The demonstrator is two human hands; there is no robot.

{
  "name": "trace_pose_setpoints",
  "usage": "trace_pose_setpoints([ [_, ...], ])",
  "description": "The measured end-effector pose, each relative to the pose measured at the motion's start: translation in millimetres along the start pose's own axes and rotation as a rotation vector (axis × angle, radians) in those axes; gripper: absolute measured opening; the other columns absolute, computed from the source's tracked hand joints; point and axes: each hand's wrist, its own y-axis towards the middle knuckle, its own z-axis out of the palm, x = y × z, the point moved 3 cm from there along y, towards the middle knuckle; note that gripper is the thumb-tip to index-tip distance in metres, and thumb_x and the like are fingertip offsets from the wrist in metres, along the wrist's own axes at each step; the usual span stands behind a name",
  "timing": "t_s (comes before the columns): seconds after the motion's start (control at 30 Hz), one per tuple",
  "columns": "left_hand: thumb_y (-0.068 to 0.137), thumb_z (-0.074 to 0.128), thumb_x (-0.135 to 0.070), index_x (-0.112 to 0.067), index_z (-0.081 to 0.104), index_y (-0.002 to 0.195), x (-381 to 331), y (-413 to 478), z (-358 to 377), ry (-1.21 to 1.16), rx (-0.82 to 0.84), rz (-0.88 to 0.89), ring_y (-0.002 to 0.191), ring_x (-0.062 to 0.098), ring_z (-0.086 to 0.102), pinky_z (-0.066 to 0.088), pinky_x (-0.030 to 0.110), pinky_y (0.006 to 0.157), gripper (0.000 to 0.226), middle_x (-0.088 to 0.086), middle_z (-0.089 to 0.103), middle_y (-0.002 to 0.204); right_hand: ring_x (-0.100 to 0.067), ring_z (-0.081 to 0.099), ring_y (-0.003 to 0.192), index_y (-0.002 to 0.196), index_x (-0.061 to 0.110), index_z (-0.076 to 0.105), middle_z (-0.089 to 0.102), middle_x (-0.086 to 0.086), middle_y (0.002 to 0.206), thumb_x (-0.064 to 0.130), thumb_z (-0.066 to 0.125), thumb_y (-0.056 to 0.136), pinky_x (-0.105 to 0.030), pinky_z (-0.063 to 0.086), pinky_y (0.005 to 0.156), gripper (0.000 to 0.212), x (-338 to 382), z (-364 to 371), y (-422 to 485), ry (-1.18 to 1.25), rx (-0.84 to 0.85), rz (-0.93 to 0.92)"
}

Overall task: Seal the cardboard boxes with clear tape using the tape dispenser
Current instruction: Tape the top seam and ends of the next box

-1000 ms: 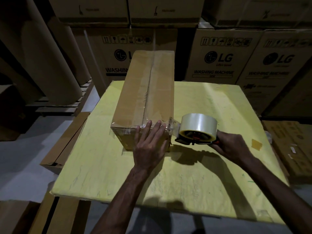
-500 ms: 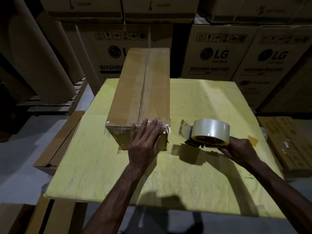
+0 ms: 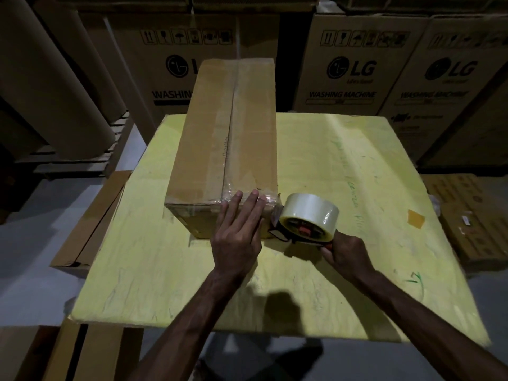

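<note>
A long brown cardboard box lies lengthwise on the yellow table, clear tape along its top seam and across its near edge. My left hand rests flat, fingers spread, on the box's near end face, fingertips reaching the top edge. My right hand grips the handle of the tape dispenser, which carries a roll of clear tape. The dispenser's front touches the box's near right corner, right beside my left hand.
Large LG washing machine cartons stand stacked behind the table. Thick brown paper rolls lean at the left on a pallet. Flat cardboard pieces lie on the floor to the left, and more cartons sit at the right.
The dispenser, pulled away from the box half a second ago, has moved back left against the box's near right corner. My left hand stays pressed on the box's end.
</note>
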Motion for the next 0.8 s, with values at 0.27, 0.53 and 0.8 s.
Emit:
trace_pose_setpoints([
  [0.27, 0.087, 0.072, 0.002, -0.014, 0.054, 0.149, 12.8, -0.1, -9.8, -0.018, 0.093, 0.022, 0.148, 0.028, 0.042, 0.034, 0.051, 0.122, 0.066, 0.001, 0.050, 0.156, -0.029, 0.066, 0.070, 0.118, 0.015, 0.062, 0.069, -0.010, 0.083, 0.037, 0.068, 0.093, -0.034, 0.047, 0.055, 0.034, 46.1, 5.4, -24.2, 0.045, 0.164, 0.459],
  [0.53, 0.091, 0.067, -0.003, -0.015, 0.050, 0.152, 2.3, 3.2, -10.6, 0.022, 0.120, 0.044, 0.150, 0.026, 0.039, 0.025, 0.044, 0.126, 0.065, 0.000, 0.046, 0.159, -0.015, 0.061, 0.046, 0.077, 0.010, 0.069, 0.067, -0.008, 0.058, 0.029, 0.069, 0.093, -0.027, 0.044, 0.044, 0.025, 34.2, 16.7, -92.9, 0.572, 0.259, 0.862],
  [0.8, 0.081, 0.074, -0.005, -0.016, 0.036, 0.160, -1.2, 1.3, -25.1, 0.004, 0.285, 0.040, 0.157, 0.024, 0.023, 0.020, 0.045, 0.128, 0.089, -0.001, 0.031, 0.167, -0.016, 0.066, 0.062, 0.075, 0.019, 0.068, 0.068, 0.003, 0.067, 0.069, 0.070, 0.082, -0.029, 0.048, 0.056, 0.051, 36.4, 1.7, -99.6, 0.204, 0.473, 0.974],
])
